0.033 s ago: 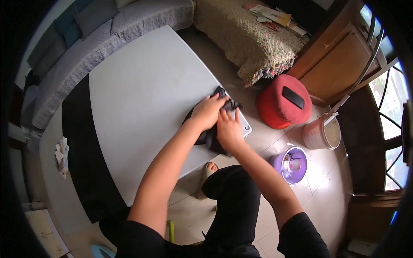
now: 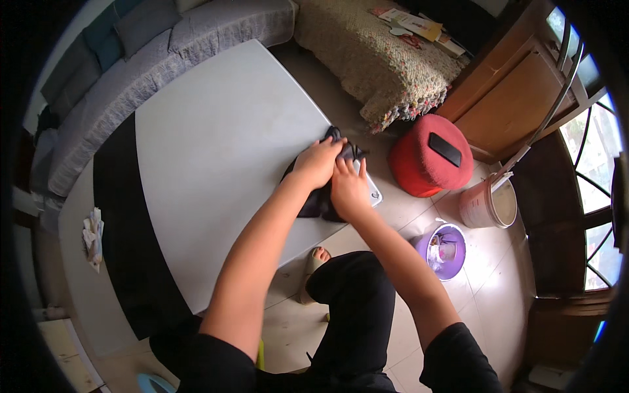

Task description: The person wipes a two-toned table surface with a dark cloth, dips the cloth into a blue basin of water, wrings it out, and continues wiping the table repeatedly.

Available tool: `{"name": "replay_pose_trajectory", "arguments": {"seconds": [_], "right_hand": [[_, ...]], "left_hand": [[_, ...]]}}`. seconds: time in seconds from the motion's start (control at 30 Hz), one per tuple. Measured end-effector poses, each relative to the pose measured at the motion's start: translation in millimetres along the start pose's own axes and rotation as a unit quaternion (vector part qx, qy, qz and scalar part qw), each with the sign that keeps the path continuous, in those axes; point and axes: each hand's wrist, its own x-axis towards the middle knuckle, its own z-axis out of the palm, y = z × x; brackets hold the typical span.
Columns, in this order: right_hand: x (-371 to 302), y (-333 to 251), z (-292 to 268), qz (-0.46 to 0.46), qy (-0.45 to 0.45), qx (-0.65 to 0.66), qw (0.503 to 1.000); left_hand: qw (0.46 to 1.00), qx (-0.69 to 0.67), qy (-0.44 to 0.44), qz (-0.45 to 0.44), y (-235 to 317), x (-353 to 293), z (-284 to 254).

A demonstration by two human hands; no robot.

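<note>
A crumpled black cloth [image 2: 316,205], perhaps a garment, lies across the near right corner of the pale grey table [image 2: 216,124]. My left hand [image 2: 318,164] is closed over its far part, where dark folds bunch up by the fingertips. Just right of it, my right hand [image 2: 351,190] rests on the cloth with its fingers stretched forward and apart. The two hands nearly touch. Beneath my palms the cloth is hidden, so its full shape cannot be made out.
A red round stool [image 2: 419,160] with a flat black object [image 2: 445,149] on it stands right of the table. Nearby are a pinkish bucket [image 2: 477,204] and a purple bin [image 2: 449,265] holding waste. A plastic packet [image 2: 93,239] lies at the table's left; a covered sofa [image 2: 216,36] runs behind.
The near edge of the black cloth has drawn up and lies flatter. My left hand has shifted slightly to the right and away from me; the right has barely moved.
</note>
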Motion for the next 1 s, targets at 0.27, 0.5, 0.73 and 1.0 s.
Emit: {"name": "replay_pose_trajectory", "arguments": {"seconds": [0.27, 0.5, 0.73, 1.0], "right_hand": [[-7, -11, 10, 0.006, -0.032, -0.07, 0.997], [-50, -63, 2, -0.072, 0.031, -0.033, 0.996], [76, -57, 15, 0.182, 0.02, -0.087, 0.979], [-8, -96, -9, 0.01, -0.108, -0.104, 0.989]], "left_hand": [[0.993, 0.042, 0.071, 0.082, -17, -102, 2], [0.996, -0.038, 0.075, 0.028, -17, -258, -32], [0.987, -0.089, 0.12, 0.052, -16, -371, -40], [0.973, -0.147, -0.175, 0.042, -66, -400, 43]]}}
